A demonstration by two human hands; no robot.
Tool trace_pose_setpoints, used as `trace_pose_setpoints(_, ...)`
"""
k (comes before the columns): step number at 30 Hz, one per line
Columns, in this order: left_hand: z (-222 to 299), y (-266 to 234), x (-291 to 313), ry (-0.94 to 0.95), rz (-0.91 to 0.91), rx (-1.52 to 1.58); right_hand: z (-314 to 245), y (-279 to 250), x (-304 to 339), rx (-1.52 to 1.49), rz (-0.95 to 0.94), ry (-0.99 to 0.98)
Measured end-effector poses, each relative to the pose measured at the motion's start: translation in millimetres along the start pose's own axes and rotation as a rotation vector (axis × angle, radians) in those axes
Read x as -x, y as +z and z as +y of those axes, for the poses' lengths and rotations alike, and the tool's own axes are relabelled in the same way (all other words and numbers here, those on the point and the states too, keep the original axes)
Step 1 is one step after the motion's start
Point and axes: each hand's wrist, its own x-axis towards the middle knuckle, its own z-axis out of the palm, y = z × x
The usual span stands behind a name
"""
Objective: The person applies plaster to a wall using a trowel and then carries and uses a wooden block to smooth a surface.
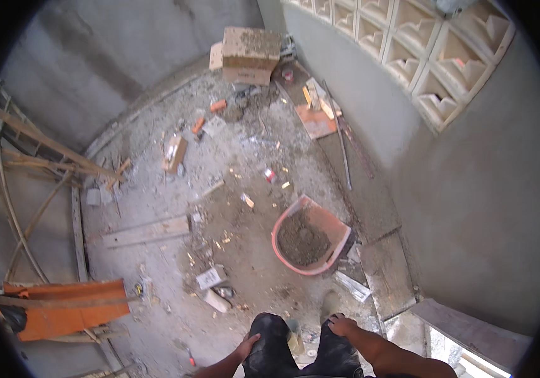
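The head view looks straight down at a rough concrete floor [156, 208] strewn with rubble, closed in by grey plastered walls. At the near edge the person's legs in dark trousers [295, 353] fill the bottom centre. The left hand [246, 346] lies flat on the left thigh, fingers loosely spread and holding nothing. The right hand [342, 325] rests on the right knee, fingers curled lightly over the cloth, also with nothing in its grasp.

Just beyond the knees, slightly right of centre, sits a bent orange plastic basin [339, 228] partly filled with a mound of dark grey mortar or soil [301, 241]. It stands apart from both hands, nearer the right one. Beside it on the right a grey flat concrete slab [384, 274] runs along the foot of the wall.

To the left of the basin a pale wooden plank [147, 232] lies flat on the floor. At the near left is a flat orange board [71, 309], with thin bent timber sticks [36, 164] stacked beyond it. Far off, against the back wall, stands a dusty brown cardboard box [251, 55]. At the upper right the wall carries a grid of pale decorative concrete vent blocks [434, 50].
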Motion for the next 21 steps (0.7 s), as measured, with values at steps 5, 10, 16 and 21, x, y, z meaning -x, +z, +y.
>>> trace_pose_setpoints(5,51.3,-82.2,82.9,-0.304,-0.064,0.111,-95.2,-35.3,7.2,0.326,-0.266,0.121)
trace_pose_setpoints(10,144.7,-132.5,62.4,-0.068,-0.159,0.345,-118.9,-76.0,-53.8,0.251,-0.382,-0.012)
trace_pose_setpoints(16,254.4,-229.4,50.4,-0.139,-0.272,0.058,-252.0,-158.2,-67.9,-0.101,-0.159,0.098)
trace_pose_setpoints(21,326.2,-261.0,-10.6,-0.055,-0.378,-0.514,-366.9,-234.3,-72.5,-0.31,0.239,0.081)
